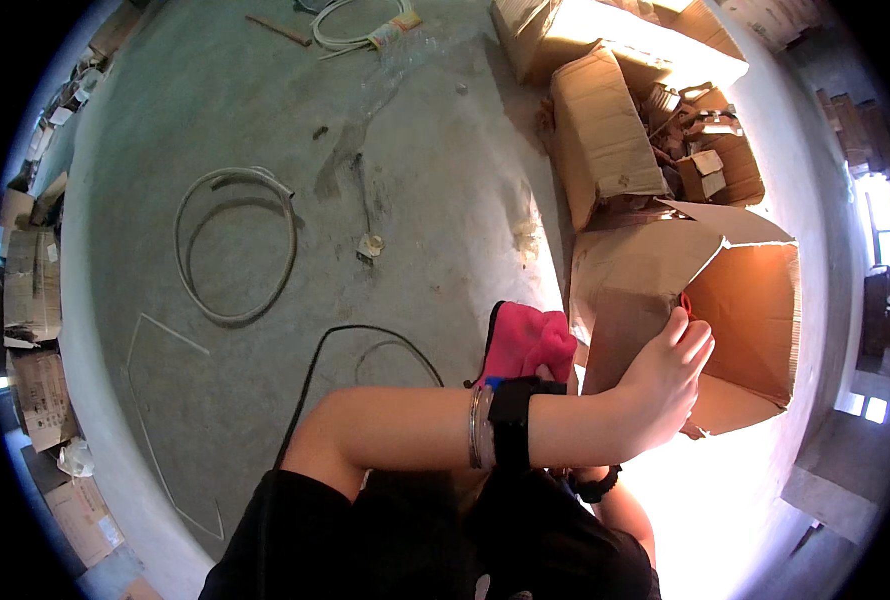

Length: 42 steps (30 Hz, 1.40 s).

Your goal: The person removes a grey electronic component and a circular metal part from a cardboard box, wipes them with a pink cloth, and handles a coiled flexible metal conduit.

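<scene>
My left arm reaches across to the right, and my left hand (665, 375) is over the edge of an open cardboard box (630, 260). Its fingers are curled close together. A small red thing (684, 300) shows at the fingertips, too little of it to name. My right forearm passes beneath the left one, with a black band at its wrist. The right hand is mostly hidden; a bit of finger (543, 372) shows against a bunched pink cloth (527, 340) with dark edging, which it appears to grip.
Beyond this box stands another carton (605, 130) with broken brownish pieces (700, 140), and a further carton (625, 35). A coiled hose (290, 240), a black cable (310, 375) and a pale coil (330, 40) lie on the grey floor (415, 300). Stacked cartons (33, 285) stand at far left.
</scene>
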Each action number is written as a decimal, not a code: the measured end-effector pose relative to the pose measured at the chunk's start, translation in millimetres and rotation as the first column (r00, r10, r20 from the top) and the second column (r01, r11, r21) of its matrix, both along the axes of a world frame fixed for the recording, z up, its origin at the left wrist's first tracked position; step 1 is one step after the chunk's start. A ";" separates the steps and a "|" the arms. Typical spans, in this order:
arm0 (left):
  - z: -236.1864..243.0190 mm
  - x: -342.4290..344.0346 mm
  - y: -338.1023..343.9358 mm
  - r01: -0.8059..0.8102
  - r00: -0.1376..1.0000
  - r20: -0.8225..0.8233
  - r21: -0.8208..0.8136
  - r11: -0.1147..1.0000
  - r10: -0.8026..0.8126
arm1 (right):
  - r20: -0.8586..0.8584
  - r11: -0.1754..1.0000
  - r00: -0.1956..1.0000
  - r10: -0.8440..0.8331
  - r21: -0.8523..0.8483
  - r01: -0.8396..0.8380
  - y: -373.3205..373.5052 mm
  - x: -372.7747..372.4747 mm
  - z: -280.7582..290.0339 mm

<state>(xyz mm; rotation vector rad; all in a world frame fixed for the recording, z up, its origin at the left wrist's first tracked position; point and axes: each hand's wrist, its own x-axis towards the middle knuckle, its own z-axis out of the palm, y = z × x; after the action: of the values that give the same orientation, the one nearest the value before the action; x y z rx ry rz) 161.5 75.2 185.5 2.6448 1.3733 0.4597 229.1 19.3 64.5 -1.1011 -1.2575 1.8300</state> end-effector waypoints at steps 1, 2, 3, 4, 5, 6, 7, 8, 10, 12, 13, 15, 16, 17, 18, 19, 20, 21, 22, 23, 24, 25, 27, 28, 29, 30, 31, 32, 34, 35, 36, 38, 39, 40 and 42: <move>-1.6 1.0 0.0 0.000 1.000 0.005 -0.003 1.000 0.000 | 0.000 1.000 1.000 -0.001 -0.005 0.001 -0.2 1.1 -0.5; -3.5 1.2 0.0 -0.051 0.997 0.062 0.071 0.996 0.047 | -0.004 1.000 1.000 -0.001 -0.010 0.001 -0.8 1.2 -0.7; -5.5 1.4 -0.1 -0.107 0.989 0.122 0.141 0.984 0.090 | -0.005 1.000 1.000 0.000 -0.018 -0.001 -0.5 1.9 -1.5; -8.1 1.1 -0.4 -0.108 0.988 0.125 0.138 0.984 0.091 | -0.007 1.000 1.000 0.003 -0.022 -0.003 0.0 3.0 -2.2; -11.6 -0.1 -1.1 -0.144 0.954 0.289 0.226 0.963 0.075 | -0.009 1.000 1.000 0.006 -0.030 -0.006 0.1 4.4 -2.7; -15.6 -1.8 -1.9 -0.194 0.895 0.444 0.303 0.933 0.042 | -0.010 0.999 1.000 0.002 -0.037 -0.002 2.5 5.9 -3.2; -18.3 -8.3 -4.0 -0.193 0.897 0.440 0.300 0.934 0.044 | -0.017 0.999 1.000 0.002 -0.043 -0.003 2.9 5.6 -4.2; -20.5 -21.1 -7.5 -0.180 0.813 0.582 0.238 0.954 0.008 | -0.031 0.999 1.000 0.001 -0.050 -0.002 3.3 2.7 -5.5; -24.7 -38.3 -15.0 -0.154 0.715 0.699 0.175 0.973 -0.012 | -0.051 0.998 0.999 -0.005 -0.063 0.002 6.4 0.1 -7.0; -35.2 -49.8 -18.0 -0.201 0.603 0.775 -0.081 0.976 0.188 | -0.065 0.997 0.997 -0.036 -0.077 0.031 11.6 -1.1 -10.0; -45.4 -54.2 -20.0 -0.238 0.551 0.802 -0.115 0.964 0.231 | -0.083 0.996 0.996 -0.037 -0.088 0.030 14.2 -4.0 -12.0; -63.3 -59.8 -22.2 -0.265 0.476 0.793 -0.285 0.921 0.382 | -0.109 0.994 0.993 -0.036 -0.106 0.024 18.9 -11.8 -15.4; -71.9 -61.4 -22.3 -0.265 0.378 0.766 -0.449 0.854 0.520 | -0.106 0.994 0.994 -0.033 -0.105 0.022 21.8 -15.0 -18.5; -85.4 -58.9 -17.5 -0.248 0.377 0.773 -0.447 0.859 0.511 | -0.081 0.995 0.996 -0.046 -0.088 0.039 26.8 -14.3 -22.7; -94.0 -58.4 -16.4 -0.158 0.313 0.734 -0.586 0.795 0.603 | -0.030 0.997 0.999 -0.039 -0.066 0.037 27.7 -10.2 -29.4; -102.4 -57.4 -14.9 -0.054 0.260 0.676 -0.703 0.709 0.690 | 0.017 0.999 0.999 -0.032 -0.042 0.033 30.0 -7.6 -36.3; -109.2 -56.1 -11.4 -0.043 0.258 0.675 -0.707 0.706 0.691 | 0.117 1.000 0.993 -0.023 -0.015 0.025 30.7 -0.3 -48.8; -114.1 -55.4 -7.1 -0.019 0.228 0.659 -0.732 0.681 0.716 | 0.137 0.998 0.990 -0.026 0.055 0.019 33.2 4.0 -61.4; -118.2 -52.6 -4.0 0.007 0.201 0.642 -0.756 0.655 0.740 | 0.153 0.999 0.988 -0.029 0.050 0.022 30.0 16.0 -66.0; -120.2 -57.1 -5.7 0.035 0.167 0.659 -0.747 0.664 0.733 | 0.273 0.986 0.960 -0.062 0.163 0.018 33.5 11.0 -44.0; -122.9 -60.4 -5.2 0.047 0.162 0.662 -0.746 0.665 0.732 | 0.378 0.961 0.919 -0.107 0.277 -0.002 38.9 3.7 -20.5; -124.9 -62.5 -5.2 0.048 0.172 0.639 -0.766 0.641 0.750 | 0.472 0.923 0.867 -0.161 0.383 -0.037 42.2 2.0 -7.1; -131.6 -64.2 -5.1 0.027 0.187 0.604 -0.792 0.610 0.775 | 0.574 0.861 0.791 -0.212 0.493 -0.127 45.3 7.4 -1.9; -138.0 -62.3 -5.5 0.031 0.188 0.604 -0.792 0.610 0.775 | 0.655 0.783 0.704 -0.274 0.577 -0.233 46.3 9.6 0.0; -140.1 -61.3 -4.8 0.016 0.175 0.619 -0.779 0.627 0.765 | 0.657 0.784 0.701 -0.278 0.576 -0.229 46.3 9.4 2.9; -142.0 -59.7 -4.5 0.000 0.163 0.634 -0.766 0.643 0.756 | 0.652 0.742 0.689 -0.317 0.623 -0.247 45.6 7.9 5.8; -144.2 -58.7 -4.2 0.006 0.167 0.634 -0.767 0.642 0.755 | 0.644 0.698 0.678 -0.355 0.665 -0.266 45.8 7.3 8.2; -141.8 -58.8 -4.4 0.049 0.170 0.638 -0.767 0.640 0.751 | 0.649 0.703 0.670 -0.359 0.660 -0.263 48.2 9.1 9.3; -143.4 -55.4 -6.1 0.103 0.179 0.639 -0.768 0.632 0.748 | 0.726 0.681 0.623 -0.293 0.615 -0.397 56.3 12.7 11.2; -146.2 -54.6 -5.4 0.137 0.160 0.624 -0.781 0.609 0.765 | 0.726 0.684 0.619 -0.300 0.616 -0.391 58.8 11.4 14.5; -148.8 -53.8 -4.9 0.172 0.143 0.607 -0.793 0.584 0.782 | 0.742 0.718 0.620 -0.255 0.575 -0.392 60.6 9.7 18.8; -151.5 -53.0 -6.0 0.207 0.106 0.613 -0.783 0.586 0.783 | 0.754 0.752 0.621 -0.216 0.534 -0.387 61.4 10.8 20.0; -152.1 -52.7 -6.2 0.235 0.061 0.616 -0.773 0.589 0.785 | 0.743 0.775 0.636 -0.206 0.521 -0.358 61.7 12.9 17.9; -159.9 -52.1 -6.0 0.237 0.067 0.618 -0.773 0.589 0.784 | 0.732 0.796 0.652 -0.196 0.507 -0.330 61.7 14.1 17.1; -170.3 -54.8 -5.3 0.272 0.017 0.614 -0.762 0.587 0.789 | 0.740 0.803 0.645 -0.190 0.495 -0.332 60.2 11.8 21.0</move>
<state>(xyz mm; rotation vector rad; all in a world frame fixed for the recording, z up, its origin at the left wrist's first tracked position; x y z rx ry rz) 106.7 69.9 15.2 0.6617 1.0851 1.1462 240.8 79.5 85.5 -1.4968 -2.2064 0.8010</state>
